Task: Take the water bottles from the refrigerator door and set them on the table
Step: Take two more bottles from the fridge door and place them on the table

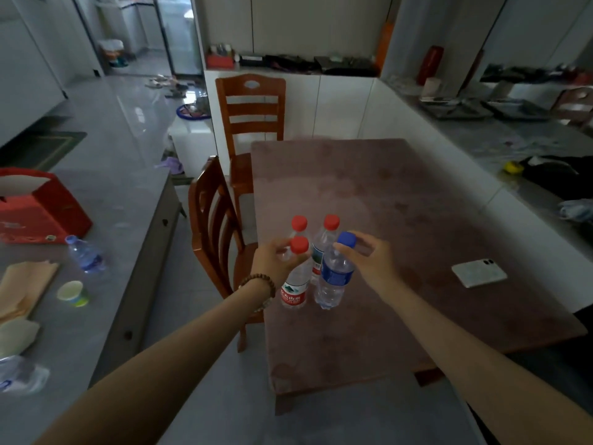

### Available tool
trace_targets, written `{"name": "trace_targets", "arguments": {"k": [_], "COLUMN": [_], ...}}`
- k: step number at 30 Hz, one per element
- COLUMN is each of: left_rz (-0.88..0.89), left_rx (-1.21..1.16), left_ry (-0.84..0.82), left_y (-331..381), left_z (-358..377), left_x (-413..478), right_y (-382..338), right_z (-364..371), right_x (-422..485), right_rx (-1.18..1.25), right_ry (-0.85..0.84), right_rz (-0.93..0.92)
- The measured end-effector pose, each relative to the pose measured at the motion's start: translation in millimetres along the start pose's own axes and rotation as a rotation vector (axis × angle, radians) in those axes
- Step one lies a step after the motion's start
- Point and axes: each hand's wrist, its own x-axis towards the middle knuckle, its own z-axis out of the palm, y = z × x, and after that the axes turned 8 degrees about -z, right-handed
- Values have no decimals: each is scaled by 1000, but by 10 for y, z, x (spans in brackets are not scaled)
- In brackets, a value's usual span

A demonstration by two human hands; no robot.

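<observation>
Several clear water bottles stand close together near the left edge of the reddish-brown table (369,200). My left hand (276,261) grips the neck of the nearest red-capped bottle (295,289), which stands upright on the table. My right hand (369,258) holds the blue-capped bottle (335,277) at its top, also upright on the table. Behind them stand two more red-capped bottles, one at the left (299,223) and one at the right (322,242). The refrigerator door is not in view.
A white phone (479,275) lies on the table to the right. Two wooden chairs (221,226) stand at the table's left and far sides. The grey counter (106,200) on the left holds a red box (41,207), a small bottle (86,253) and a paper cup (72,293).
</observation>
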Motion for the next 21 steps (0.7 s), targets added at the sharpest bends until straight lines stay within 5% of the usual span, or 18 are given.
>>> {"name": "trace_targets", "arguments": {"k": [21], "left_rz": [-70], "left_rx": [53], "left_ry": [114], "left_y": [-167], "left_z": [291], "left_x": [135], "right_y": [312], "right_z": [103], "right_x": [197], "right_rx": [15], "right_ry": [-129], "right_rz": [-60]}}
